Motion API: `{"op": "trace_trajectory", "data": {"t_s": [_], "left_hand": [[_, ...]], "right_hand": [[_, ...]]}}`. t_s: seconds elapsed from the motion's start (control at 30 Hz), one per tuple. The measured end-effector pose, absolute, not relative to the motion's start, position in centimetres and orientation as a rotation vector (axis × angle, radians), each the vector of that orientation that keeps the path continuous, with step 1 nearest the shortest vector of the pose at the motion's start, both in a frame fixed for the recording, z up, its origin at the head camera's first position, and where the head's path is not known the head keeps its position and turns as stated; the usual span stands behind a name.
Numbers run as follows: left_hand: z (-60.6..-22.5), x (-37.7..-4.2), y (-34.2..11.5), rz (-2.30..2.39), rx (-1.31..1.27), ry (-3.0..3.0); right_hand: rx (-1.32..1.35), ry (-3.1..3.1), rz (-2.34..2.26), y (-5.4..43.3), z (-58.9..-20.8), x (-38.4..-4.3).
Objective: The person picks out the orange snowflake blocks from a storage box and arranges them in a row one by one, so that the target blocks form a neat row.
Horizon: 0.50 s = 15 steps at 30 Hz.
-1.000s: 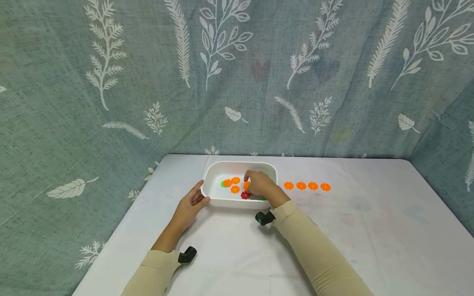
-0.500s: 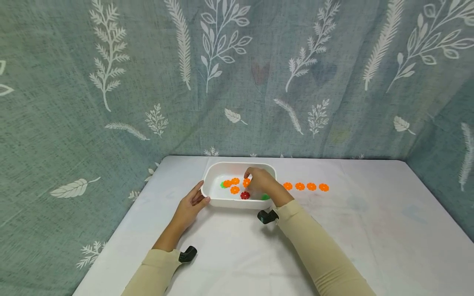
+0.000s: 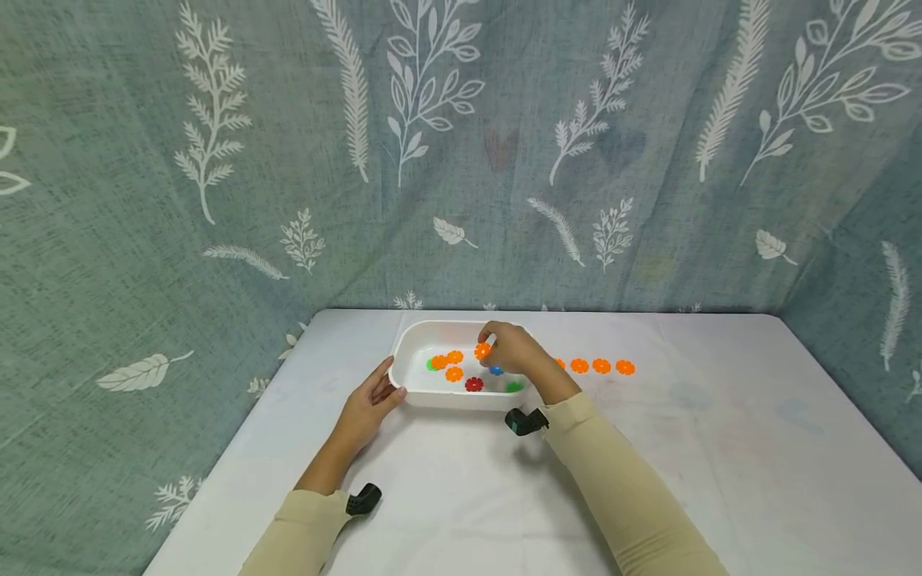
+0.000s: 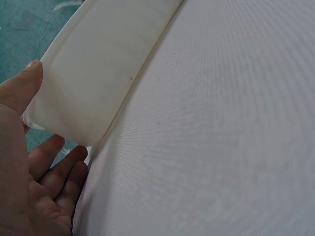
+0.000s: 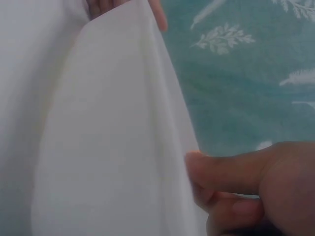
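My left hand point(image 3: 362, 412) grips the left end of a white plastic tub point(image 3: 454, 401), thumb near its front corner. In the left wrist view, that thumb lies at the rim of the tub point(image 4: 103, 64) and the other fingers sit round the corner. Over the tub's right half, my right hand point(image 3: 520, 352) pinches an orange flower-shaped disc point(image 3: 482, 351) between thumb and fingertips. Inside the tub lie several more orange discs point(image 3: 454, 374), a red disc point(image 3: 474, 385), a blue disc point(image 3: 496, 370) partly under the hand, and green ones point(image 3: 515, 387).
A row of several orange discs point(image 3: 601, 366) runs to the right of the tub on the white-covered table point(image 3: 461, 488); my right forearm overlaps its left end. A green leaf-patterned cloth point(image 3: 403, 240) hangs behind the table. Both wrists wear black devices point(image 3: 363, 500).
My right hand has risen slightly from the tub floor with the orange disc, uncovering a blue disc and more of a green one. The left hand stays on the tub.
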State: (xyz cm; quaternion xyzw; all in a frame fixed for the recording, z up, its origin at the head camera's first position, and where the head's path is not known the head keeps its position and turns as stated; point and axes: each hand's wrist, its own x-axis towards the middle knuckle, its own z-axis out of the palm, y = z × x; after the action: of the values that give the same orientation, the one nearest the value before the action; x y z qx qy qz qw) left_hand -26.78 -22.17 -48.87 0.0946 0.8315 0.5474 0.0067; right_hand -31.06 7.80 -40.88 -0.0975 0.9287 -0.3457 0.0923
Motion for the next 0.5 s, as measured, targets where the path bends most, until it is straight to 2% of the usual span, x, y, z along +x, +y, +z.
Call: {"op": "trace_trajectory", "data": {"t_s": [0.5], "left_hand": [[-48.9,-26.8,-22.2,1.692,0.306,2.624]], "right_hand": [[-0.177,2.72,-1.197,10.5,-40.5,-30.1]]}}
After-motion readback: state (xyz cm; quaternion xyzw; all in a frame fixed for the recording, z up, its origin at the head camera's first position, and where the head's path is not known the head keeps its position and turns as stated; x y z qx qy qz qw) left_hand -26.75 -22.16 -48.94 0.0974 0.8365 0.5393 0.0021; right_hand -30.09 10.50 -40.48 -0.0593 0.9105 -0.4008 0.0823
